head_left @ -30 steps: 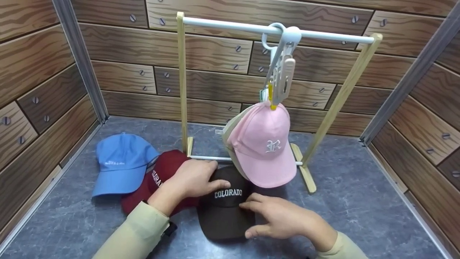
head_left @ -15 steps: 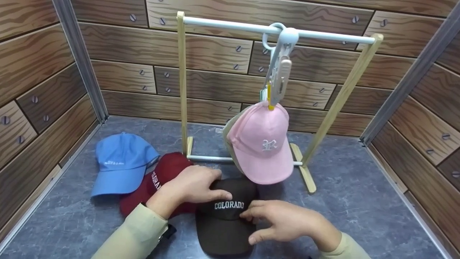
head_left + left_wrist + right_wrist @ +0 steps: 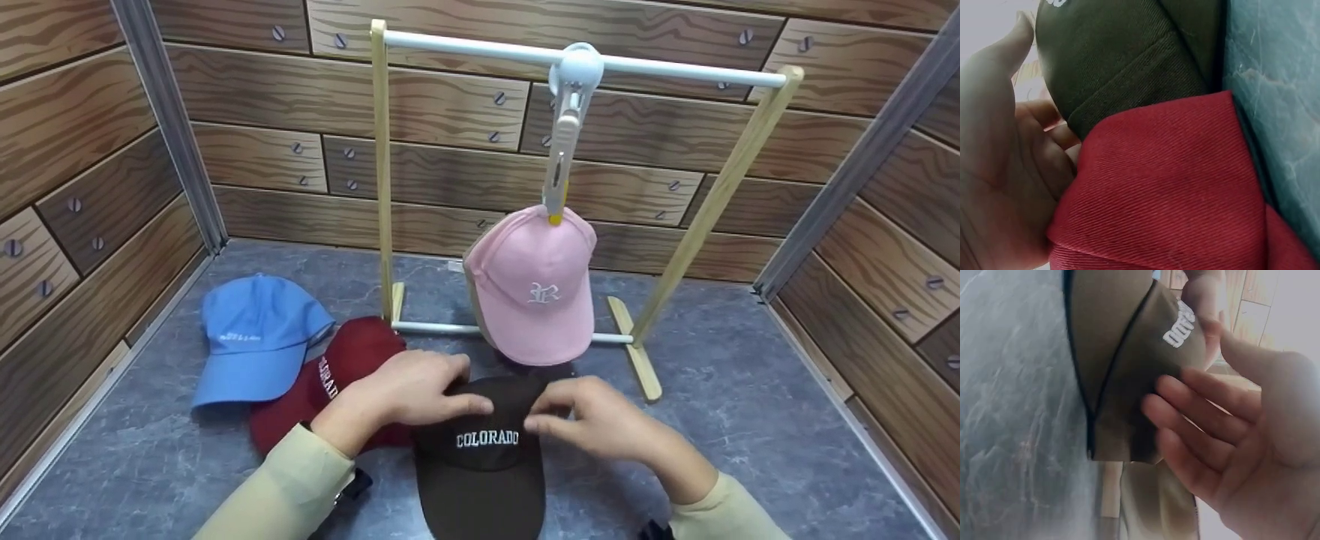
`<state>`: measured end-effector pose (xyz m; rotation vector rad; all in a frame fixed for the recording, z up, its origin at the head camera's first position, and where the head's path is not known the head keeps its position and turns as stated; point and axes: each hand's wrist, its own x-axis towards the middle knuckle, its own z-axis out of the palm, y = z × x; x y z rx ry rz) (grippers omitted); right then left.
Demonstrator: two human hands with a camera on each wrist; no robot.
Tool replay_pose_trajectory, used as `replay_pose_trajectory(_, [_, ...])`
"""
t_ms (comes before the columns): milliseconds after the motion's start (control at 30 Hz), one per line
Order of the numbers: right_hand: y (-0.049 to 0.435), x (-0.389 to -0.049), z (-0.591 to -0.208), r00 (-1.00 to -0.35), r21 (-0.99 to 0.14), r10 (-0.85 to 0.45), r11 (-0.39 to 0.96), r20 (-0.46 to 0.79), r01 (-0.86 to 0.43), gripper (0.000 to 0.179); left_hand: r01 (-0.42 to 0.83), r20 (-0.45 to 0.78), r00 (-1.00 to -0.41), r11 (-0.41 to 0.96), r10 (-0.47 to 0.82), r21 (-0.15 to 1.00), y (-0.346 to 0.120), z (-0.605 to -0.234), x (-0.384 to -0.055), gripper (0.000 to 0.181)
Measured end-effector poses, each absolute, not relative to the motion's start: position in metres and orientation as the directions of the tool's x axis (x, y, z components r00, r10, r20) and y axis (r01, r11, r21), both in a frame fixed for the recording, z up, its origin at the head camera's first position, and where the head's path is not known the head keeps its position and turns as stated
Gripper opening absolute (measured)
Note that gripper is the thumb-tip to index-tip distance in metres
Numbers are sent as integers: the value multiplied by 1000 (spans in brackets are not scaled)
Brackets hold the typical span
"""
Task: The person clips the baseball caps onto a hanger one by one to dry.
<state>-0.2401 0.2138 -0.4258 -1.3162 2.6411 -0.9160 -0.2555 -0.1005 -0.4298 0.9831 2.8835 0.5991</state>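
Note:
A dark brown baseball cap [image 3: 480, 499] lettered COLORADO lies on the grey surface, brim toward me. My left hand [image 3: 416, 390] reaches over the left of its crown, thumb extended across the front. In the left wrist view that hand's fingers bend behind the dark cap [image 3: 1117, 56], with a maroon cap [image 3: 1162, 185] nearer. On the crown's other side is my right hand [image 3: 604, 420]. The right wrist view shows its loosely bent fingertips [image 3: 1171, 391] against the cap's side, with the thumb away from the cloth. The maroon cap [image 3: 360, 349] sits partly under my left forearm.
A pink cap [image 3: 536, 262] hangs from a clip hanger [image 3: 566, 127] on the rack's white rail [image 3: 690, 69], a beige edge showing behind it. A blue cap [image 3: 255, 337] lies at left beside the maroon one. Wood-patterned walls [image 3: 450, 161] enclose the sides and back.
The dark brown cap has slid toward me. My right hand has shifted up along its crown, and thumb and forefinger have drawn closer. The hanging pink cap has swung left and turned frontward.

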Motion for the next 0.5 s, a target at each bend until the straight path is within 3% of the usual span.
replay_pose_trajectory(100, [213,-242,-429,-674,-473,-676,509,298,-720,13,523,38,-832,760,554,386,-98,-430,-256,59])
replay_pose_trajectory(300, [212,-244,-435,-672,-344,-621,577,403,-740,11,450,-25,-866,802,499,392,-95,-433,-256,63])
replay_pose_trajectory(500, [209,-245,-441,-705,-356,-615,609,352,-709,37,439,-27,-869,797,493,415,-93,-436,-257,63])
